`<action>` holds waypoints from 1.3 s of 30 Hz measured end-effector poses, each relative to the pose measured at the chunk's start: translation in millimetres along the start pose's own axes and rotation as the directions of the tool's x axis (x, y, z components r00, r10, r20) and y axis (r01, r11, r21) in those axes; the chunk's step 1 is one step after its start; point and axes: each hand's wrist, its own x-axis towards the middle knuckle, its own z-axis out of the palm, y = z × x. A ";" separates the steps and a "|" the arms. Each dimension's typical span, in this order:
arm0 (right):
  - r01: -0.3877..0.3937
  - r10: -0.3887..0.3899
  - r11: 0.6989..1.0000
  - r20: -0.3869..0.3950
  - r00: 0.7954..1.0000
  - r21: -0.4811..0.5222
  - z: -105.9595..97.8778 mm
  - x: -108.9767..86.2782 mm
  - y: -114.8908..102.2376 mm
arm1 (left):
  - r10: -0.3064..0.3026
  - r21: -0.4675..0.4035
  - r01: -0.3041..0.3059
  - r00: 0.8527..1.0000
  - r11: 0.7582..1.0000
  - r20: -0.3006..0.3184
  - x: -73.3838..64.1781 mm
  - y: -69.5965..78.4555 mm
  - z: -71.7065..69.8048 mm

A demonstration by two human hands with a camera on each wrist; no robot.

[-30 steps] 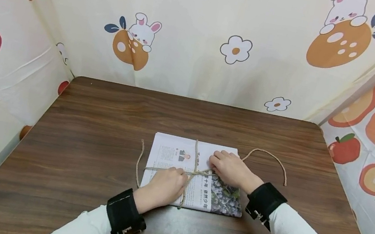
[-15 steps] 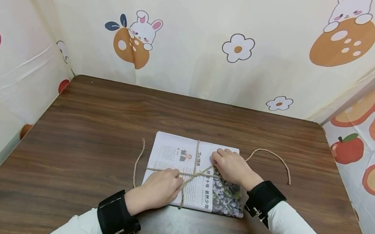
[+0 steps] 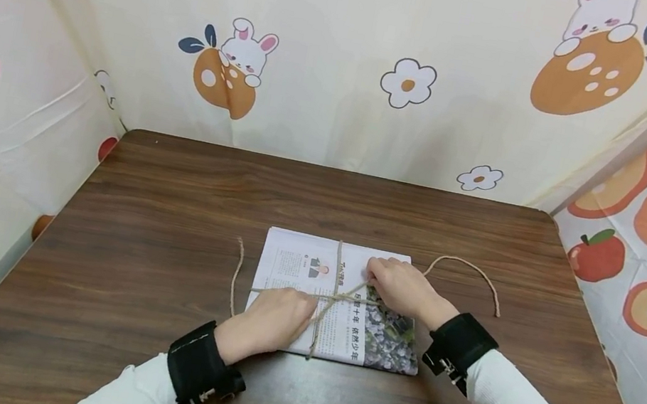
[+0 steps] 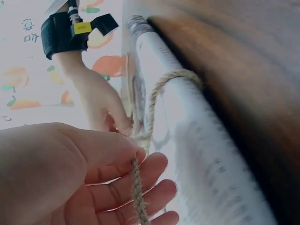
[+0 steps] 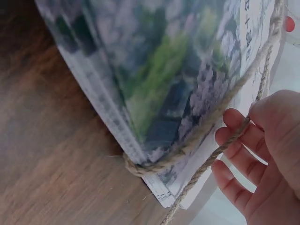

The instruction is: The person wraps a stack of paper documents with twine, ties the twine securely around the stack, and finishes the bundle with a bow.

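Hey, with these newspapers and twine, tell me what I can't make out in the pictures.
Head view: the newspapers' fine print, too small.
Head view: the left hand's grip on the twine, hidden behind the hand itself.
All views: twine beneath the newspapers, hidden by them.
Left wrist: the gripped strand's continuation, cut off by the bottom edge.
Right wrist: the rest of the right hand, cut off by the right edge.

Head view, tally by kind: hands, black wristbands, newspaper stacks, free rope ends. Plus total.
Hands: 2 (left hand, right hand)
Black wristbands: 2 (left wristband, right wristband)
Newspaper stack: 1
Free rope ends: 2 (left rope end, right rope end)
Total: 7
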 end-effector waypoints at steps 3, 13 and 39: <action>0.034 -0.034 0.999 -0.036 0.999 -0.025 0.0 -1.8 -1.0 | -0.009 -0.003 0.009 1.000 1.000 -0.004 4.9 -0.7 -5.3; 0.053 -0.062 0.995 -0.102 0.993 -0.085 -0.6 -10.7 2.2 | 0.018 -0.050 -0.022 0.998 0.999 -0.068 26.1 -4.5 -17.5; -0.043 0.014 0.993 -0.263 0.965 -0.107 -19.0 -42.3 39.1 | -0.017 -0.005 0.016 0.993 1.000 -0.113 30.8 -33.1 -24.8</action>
